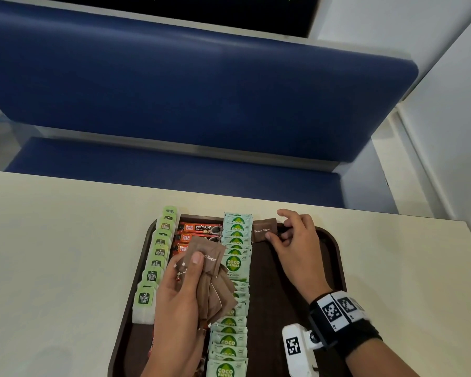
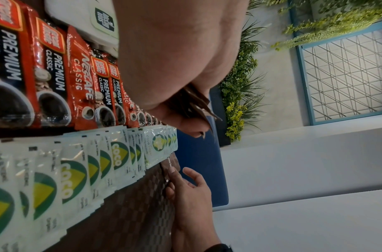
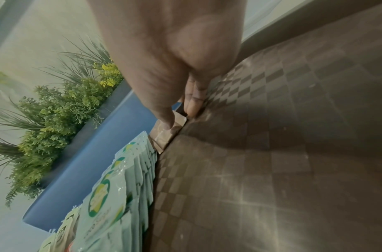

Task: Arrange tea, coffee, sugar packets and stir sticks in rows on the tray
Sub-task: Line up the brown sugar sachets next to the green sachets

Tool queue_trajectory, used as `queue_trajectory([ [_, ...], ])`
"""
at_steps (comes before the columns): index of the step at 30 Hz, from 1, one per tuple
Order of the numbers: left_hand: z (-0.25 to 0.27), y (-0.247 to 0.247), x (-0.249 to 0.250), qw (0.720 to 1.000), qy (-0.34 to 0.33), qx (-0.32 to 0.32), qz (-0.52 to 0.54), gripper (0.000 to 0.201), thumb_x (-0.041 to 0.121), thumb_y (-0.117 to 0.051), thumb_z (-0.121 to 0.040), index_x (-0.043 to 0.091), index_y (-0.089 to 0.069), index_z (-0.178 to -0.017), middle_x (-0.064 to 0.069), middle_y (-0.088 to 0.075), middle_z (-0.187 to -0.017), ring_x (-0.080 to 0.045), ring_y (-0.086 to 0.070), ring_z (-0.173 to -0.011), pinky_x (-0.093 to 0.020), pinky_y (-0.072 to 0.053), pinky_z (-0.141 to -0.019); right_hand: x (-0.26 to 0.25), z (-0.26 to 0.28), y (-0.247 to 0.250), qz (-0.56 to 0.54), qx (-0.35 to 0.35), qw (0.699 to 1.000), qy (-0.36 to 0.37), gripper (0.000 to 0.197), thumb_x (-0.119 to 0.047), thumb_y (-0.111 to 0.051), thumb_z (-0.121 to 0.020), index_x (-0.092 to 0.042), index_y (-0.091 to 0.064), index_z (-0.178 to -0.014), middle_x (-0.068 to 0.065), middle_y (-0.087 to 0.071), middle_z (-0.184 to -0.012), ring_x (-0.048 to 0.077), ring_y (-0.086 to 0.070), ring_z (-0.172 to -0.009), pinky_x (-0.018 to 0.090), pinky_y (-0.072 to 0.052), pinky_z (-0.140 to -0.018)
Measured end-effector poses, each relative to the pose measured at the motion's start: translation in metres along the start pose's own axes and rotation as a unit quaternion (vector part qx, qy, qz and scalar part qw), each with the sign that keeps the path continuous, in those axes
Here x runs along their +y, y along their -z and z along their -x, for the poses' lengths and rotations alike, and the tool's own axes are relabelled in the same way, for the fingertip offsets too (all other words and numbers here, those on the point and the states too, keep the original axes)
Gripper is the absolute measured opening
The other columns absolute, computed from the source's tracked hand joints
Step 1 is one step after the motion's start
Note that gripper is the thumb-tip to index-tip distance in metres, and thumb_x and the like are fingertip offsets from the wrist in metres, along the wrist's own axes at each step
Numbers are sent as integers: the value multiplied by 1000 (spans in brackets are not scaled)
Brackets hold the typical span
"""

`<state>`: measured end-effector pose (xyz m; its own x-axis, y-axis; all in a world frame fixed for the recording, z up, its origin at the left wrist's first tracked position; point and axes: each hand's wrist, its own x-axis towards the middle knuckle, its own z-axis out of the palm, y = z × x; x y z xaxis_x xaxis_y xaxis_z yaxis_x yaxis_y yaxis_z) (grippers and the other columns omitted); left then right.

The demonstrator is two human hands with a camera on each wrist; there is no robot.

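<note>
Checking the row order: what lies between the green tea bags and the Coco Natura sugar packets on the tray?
The head view shows the row of red coffee sachets between the tea bags and Coco Natura packets; the left hand covers its near part.

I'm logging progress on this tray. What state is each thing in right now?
Tea bags: laid in a row, leftmost.
Coffee sachets: laid in a row.
Coco sugar: overlapping row.
Brown sugar packet: at tray's far end, right hand pinching it.
Brown sugar stack: fanned, gripped by left hand.
Tray: right side bare.
</note>
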<state>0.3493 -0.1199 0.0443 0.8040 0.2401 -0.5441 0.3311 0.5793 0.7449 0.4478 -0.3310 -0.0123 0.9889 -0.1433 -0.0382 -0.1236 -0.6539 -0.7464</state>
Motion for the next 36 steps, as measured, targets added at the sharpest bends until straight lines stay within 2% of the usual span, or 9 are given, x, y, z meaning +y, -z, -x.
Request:
queue_trajectory([
  [4,1,2,1,1000,-1,10,3,23,35,-70,-94,27,-77,-114,-26,-79,-105,-37,-76,-85,-37,-59,-69,1,2,-3,24,-21,999,21,51,-24,-81,-94,-35,-60,-139,-8,-41,-127,3,-58,-94,23,-57,-88],
  [8,2,3,0,1000,7,15,9,24,34,-70,-92,26,-76,-114,-28,-78,-104,-38,-75,-85,-36,-60,-64,3,6,-4,25,-11,999,18,46,-23,-81,-94,-34,-63,-135,-9,-37,-127,4,-58,-96,25,-58,-91],
  [10,2,4,0,1000,7,17,7,24,35,-70,-92,25,-76,-113,-29,-78,-106,-39,-75,-88,-43,-60,-78,5,11,-4,30,-2,999,23,49,-22,-82,-92,-34,-62,-135,-10,-36,-126,7,-57,-99,26,-56,-93],
  [12,3,3,1,1000,12,17,9,23,35,-71,-91,26,-77,-111,-28,-78,-107,-40,-75,-91,-49,-59,-90,8,14,-4,42,7,998,40,47,-22,-83,-91,-35,-62,-131,-10,-37,-128,11,-54,-111,25,-52,-96],
  [16,3,0,3,1000,15,19,8,24,34,-71,-90,25,-77,-112,-26,-79,-105,-39,-75,-89,-45,-60,-87,13,16,-6,80,0,995,67,30,-21,-80,-94,-29,-70,-121,-8,-45,-130,12,-47,-126,10,-34,-98],
  [21,3,-1,6,1000,9,20,-2,30,34,-69,-92,22,-74,-119,-26,-79,-105,-41,-75,-89,-56,-59,-94,10,16,-5,91,-9,993,68,26,-26,-79,-95,-29,-71,-119,-10,-44,-128,5,-43,-122,-2,-32,-87],
  [28,6,3,11,1000,12,6,7,33,34,-69,-90,21,-72,-121,-25,-80,-100,-34,-79,-75,-47,-67,-71,5,22,-7,136,-23,988,66,26,-34,-76,-97,-28,-74,-121,-10,-42,-130,8,-42,-125,6,-35,-78],
  [33,7,3,12,1000,9,1,1,27,31,-65,-98,21,-70,-123,-22,-80,-93,-30,-78,-68,-45,-63,-70,3,23,-7,141,-26,988,63,25,-34,-75,-97,-28,-73,-122,-9,-42,-131,8,-42,-126,12,-37,-84],
  [36,7,6,11,1000,15,8,11,32,34,-68,-92,22,-72,-122,-23,-80,-96,-33,-78,-74,-40,-68,-65,4,24,-6,130,-25,989,63,25,-31,-75,-97,-28,-72,-122,-9,-43,-130,8,-44,-125,6,-35,-83],
])
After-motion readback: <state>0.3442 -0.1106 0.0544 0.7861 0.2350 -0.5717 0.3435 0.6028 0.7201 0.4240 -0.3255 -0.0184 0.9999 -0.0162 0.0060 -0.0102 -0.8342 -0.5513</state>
